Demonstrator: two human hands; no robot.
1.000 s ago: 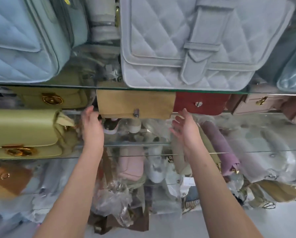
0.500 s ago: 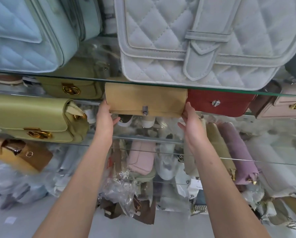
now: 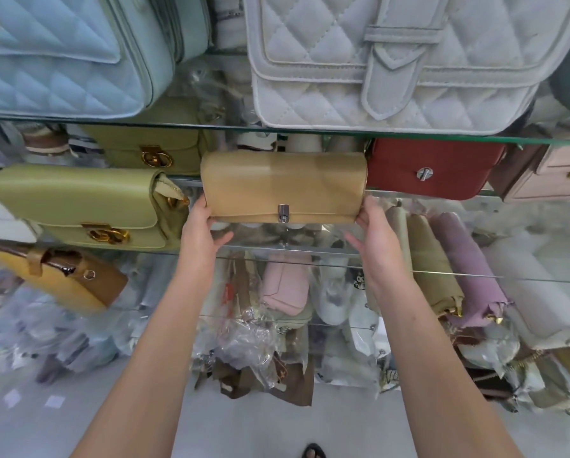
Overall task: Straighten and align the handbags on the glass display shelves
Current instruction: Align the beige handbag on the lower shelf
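Note:
A tan handbag (image 3: 282,185) with a small silver clasp sits on the second glass shelf (image 3: 425,195), in the middle of the view. My left hand (image 3: 201,231) grips its lower left corner and my right hand (image 3: 378,231) grips its lower right corner. To its right a red handbag (image 3: 432,168) touches it. To its left lies an olive-green handbag (image 3: 75,203) with a gold clasp, and a second green one (image 3: 148,148) stands behind. On the top shelf (image 3: 211,127) rest a pale blue quilted bag (image 3: 62,51) and a white quilted bag (image 3: 392,61).
A pink bag (image 3: 554,175) sits at the far right of the second shelf. A yellow-brown bag (image 3: 62,279) lies lower left. Lower glass shelves hold pink, olive and mauve bags and several plastic-wrapped items (image 3: 247,338). Pale floor lies below.
Both hands rose from below the shelf and closed on the tan handbag's two lower corners. The bag now sits nearer the shelf's front edge, and the view has moved closer.

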